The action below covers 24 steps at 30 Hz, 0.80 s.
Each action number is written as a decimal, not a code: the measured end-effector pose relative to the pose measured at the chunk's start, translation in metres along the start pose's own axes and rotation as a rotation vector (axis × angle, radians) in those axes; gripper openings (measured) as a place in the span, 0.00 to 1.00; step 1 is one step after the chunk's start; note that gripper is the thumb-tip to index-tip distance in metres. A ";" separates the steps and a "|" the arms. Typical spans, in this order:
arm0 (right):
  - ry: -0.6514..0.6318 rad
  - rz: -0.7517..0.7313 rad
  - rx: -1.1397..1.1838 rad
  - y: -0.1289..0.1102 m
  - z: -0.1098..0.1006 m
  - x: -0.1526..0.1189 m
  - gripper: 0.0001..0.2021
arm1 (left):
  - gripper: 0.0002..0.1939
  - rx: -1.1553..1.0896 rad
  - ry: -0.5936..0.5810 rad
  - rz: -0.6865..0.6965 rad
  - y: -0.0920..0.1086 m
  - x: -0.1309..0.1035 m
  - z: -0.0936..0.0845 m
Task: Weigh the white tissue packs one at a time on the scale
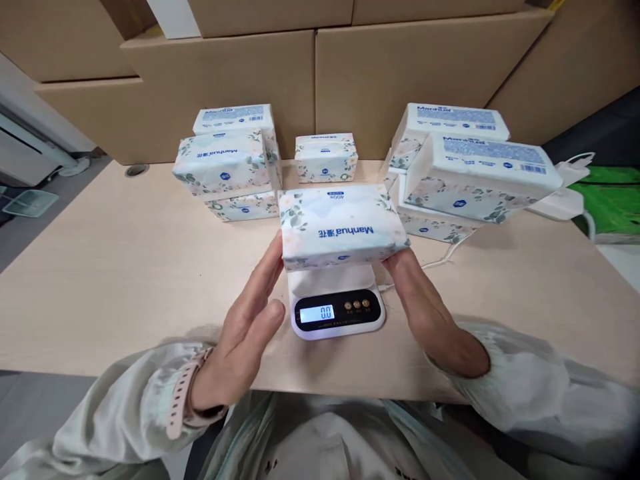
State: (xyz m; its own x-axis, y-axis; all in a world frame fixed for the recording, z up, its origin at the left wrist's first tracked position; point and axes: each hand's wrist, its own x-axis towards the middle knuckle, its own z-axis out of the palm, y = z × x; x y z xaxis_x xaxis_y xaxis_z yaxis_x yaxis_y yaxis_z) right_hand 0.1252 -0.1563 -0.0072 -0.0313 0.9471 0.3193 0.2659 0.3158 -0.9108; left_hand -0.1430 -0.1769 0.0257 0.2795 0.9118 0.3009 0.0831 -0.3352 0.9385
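Between my two hands is a pack of tissues (pixel 345 227), white with a floral print and blue lettering. My left hand (pixel 245 333) presses its left side, thumb apart and the other fingers along the wrapper. At the lower right corner my right hand (pixel 420 300) grips the pack, its fingers partly hidden underneath. Just below the pack stands a white digital scale (pixel 337 317) with a lit display reading 0.0. The pack covers the back of the scale's platform, and I cannot tell whether they touch.
Stacked tissue packs stand at the left (pixel 225 163) and right (pixel 483 177) of the table (pixel 125 287). One small tissue pack (pixel 326 158) sits at the back middle. Cardboard boxes (pixel 240 87) form a wall behind. A white cable (pixel 445 257) runs right from the scale.
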 end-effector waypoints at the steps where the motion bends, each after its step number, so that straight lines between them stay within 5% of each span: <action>1: -0.041 0.030 0.016 0.002 0.001 -0.006 0.25 | 0.33 0.000 -0.002 0.005 -0.006 -0.005 0.001; 7: -0.136 0.033 0.003 0.016 0.007 -0.008 0.28 | 0.28 0.003 0.072 0.034 -0.039 -0.006 0.000; 14: 0.125 0.001 -0.005 0.032 -0.001 -0.020 0.27 | 0.23 -0.005 0.317 0.130 -0.057 0.023 -0.010; 24: 0.189 0.053 0.042 0.035 -0.008 -0.018 0.24 | 0.24 -0.089 0.299 0.068 -0.069 0.022 -0.016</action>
State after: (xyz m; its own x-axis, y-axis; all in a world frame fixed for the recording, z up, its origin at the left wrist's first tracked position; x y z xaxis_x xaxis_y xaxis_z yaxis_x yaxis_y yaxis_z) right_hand 0.1429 -0.1629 -0.0427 0.1645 0.9364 0.3101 0.2218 0.2713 -0.9366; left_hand -0.1580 -0.1294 -0.0298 -0.0128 0.9218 0.3874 -0.0135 -0.3875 0.9218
